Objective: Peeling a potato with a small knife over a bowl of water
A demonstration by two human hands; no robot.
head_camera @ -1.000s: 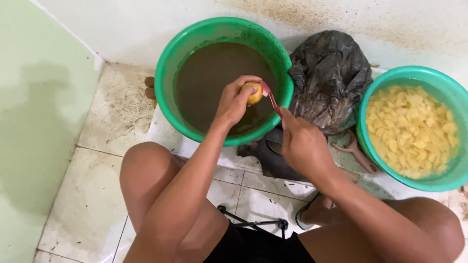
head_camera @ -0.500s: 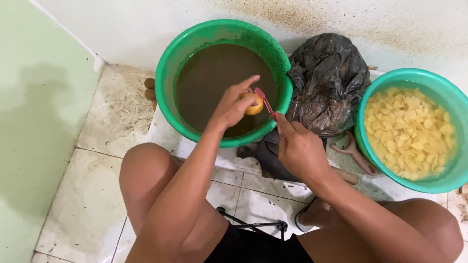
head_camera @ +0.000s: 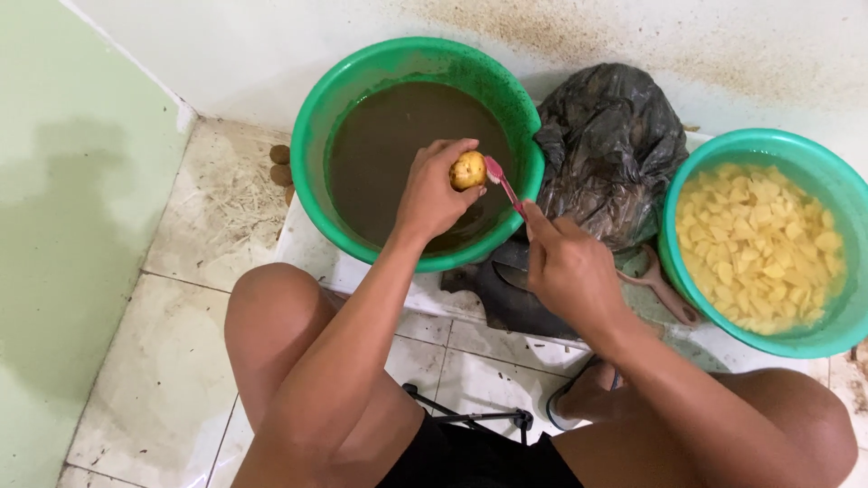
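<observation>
My left hand (head_camera: 432, 194) grips a small yellow potato (head_camera: 468, 169) over a green basin (head_camera: 312, 154) of muddy brown water. My right hand (head_camera: 566, 269) holds a red-handled peeler (head_camera: 503, 184) whose head touches the potato's right side. Both hands hover above the basin's near right rim.
A second green basin (head_camera: 687, 167) at the right holds cut yellow potato pieces in water. A crumpled black plastic bag (head_camera: 610, 145) lies between the basins. A brownish peeler (head_camera: 665, 289) rests on the floor by the right basin. Two unpeeled potatoes (head_camera: 281, 164) sit at the left. My bare knees fill the foreground.
My left fingers, spread half a second ago, have closed round the potato and turned it. The peeler has shifted slightly up against the potato's side.
</observation>
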